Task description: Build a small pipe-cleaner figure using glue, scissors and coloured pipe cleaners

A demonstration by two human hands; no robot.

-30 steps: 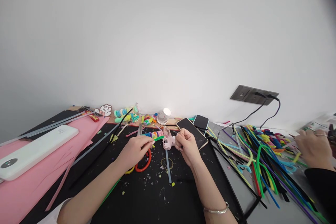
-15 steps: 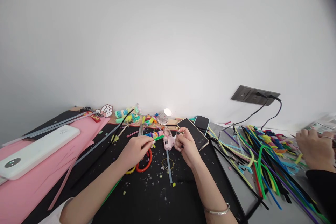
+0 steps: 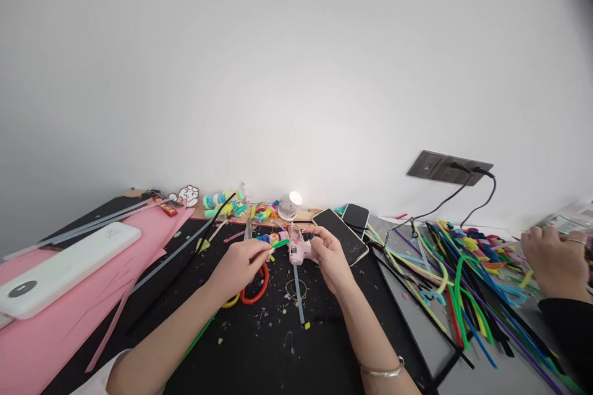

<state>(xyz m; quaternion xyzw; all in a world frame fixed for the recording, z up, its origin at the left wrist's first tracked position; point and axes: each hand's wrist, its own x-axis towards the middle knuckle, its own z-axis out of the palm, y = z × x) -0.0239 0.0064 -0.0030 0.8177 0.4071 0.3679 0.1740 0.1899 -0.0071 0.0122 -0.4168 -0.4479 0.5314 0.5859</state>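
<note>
My left hand [image 3: 246, 259] is closed in a pinch on a green pipe cleaner [image 3: 280, 244]; a green length also shows below the forearm. Just beyond the fingertips is a small multicoloured fuzzy roll [image 3: 272, 237]; whether it joins the pipe cleaner I cannot tell. My right hand [image 3: 328, 254] is wrapped round the handle of a small pink glue gun [image 3: 299, 252], its fingers reaching along the upper side. A translucent glue stick [image 3: 299, 296] sticks out of the gun toward me. Scissors with red and yellow handles [image 3: 259, 287] lie partly under my left hand.
Pink sheets [image 3: 92, 296] and a white power bank [image 3: 69, 268] lie at left. A paper cup [image 3: 290, 207] stands by the wall near two phones [image 3: 340, 234]. Many pipe cleaners [image 3: 467, 290] spread at right, beside another person's hand [image 3: 556, 259]. Scraps dot the black mat [image 3: 259, 352].
My right hand's fingers have uncurled somewhat and stretched forward along the glue gun's upper side. My left hand and the pipe cleaner have stayed nearly still.
</note>
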